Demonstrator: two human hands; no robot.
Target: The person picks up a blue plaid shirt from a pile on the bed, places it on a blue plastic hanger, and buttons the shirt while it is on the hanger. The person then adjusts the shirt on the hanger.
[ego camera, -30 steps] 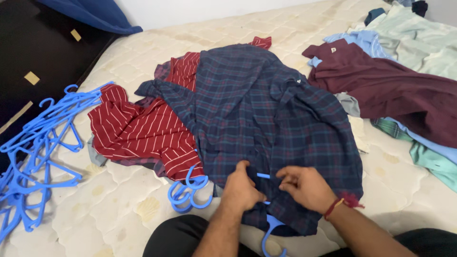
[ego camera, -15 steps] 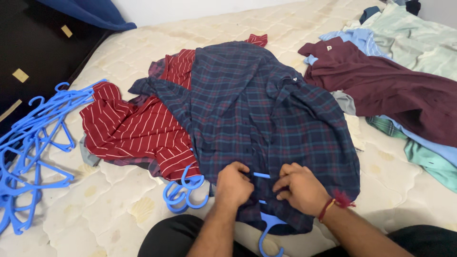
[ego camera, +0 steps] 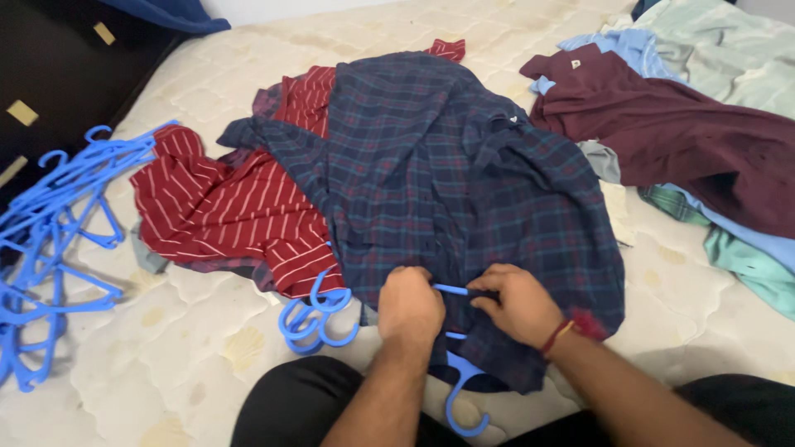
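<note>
On the far left of the mattress (ego camera: 207, 348), a pile of spare blue hangers (ego camera: 50, 240) is lying loose, well apart from my hands. Next to the right, the red striped shirt (ego camera: 224, 215) is lying partly under the dark plaid shirt (ego camera: 464, 182), and a few blue hooks (ego camera: 319, 319) are sticking out just beside its hem.

Near the bottom centre, my left hand (ego camera: 410, 308) is closing on the plaid fabric approx. at the collar opening, pinching the cloth. Between both hands the blue hanger (ego camera: 454, 290) is showing as a short bar, w/ its hook coming out below the shirt, near my lap. My right hand (ego camera: 517, 305) is closing on the other end of this bar together w/ the cloth.

To do this step well, I think I should be holding the fabric still w/ the left and guiding the hanger arm slowly w/ the right, so the shoulder seats w/o stretching the collar. Also I am watching that the hook stays free of the hem.

Further right, the maroon shirt (ego camera: 679, 141) and pale green and blue clothes (ego camera: 745, 74) are lying untouched.
</note>
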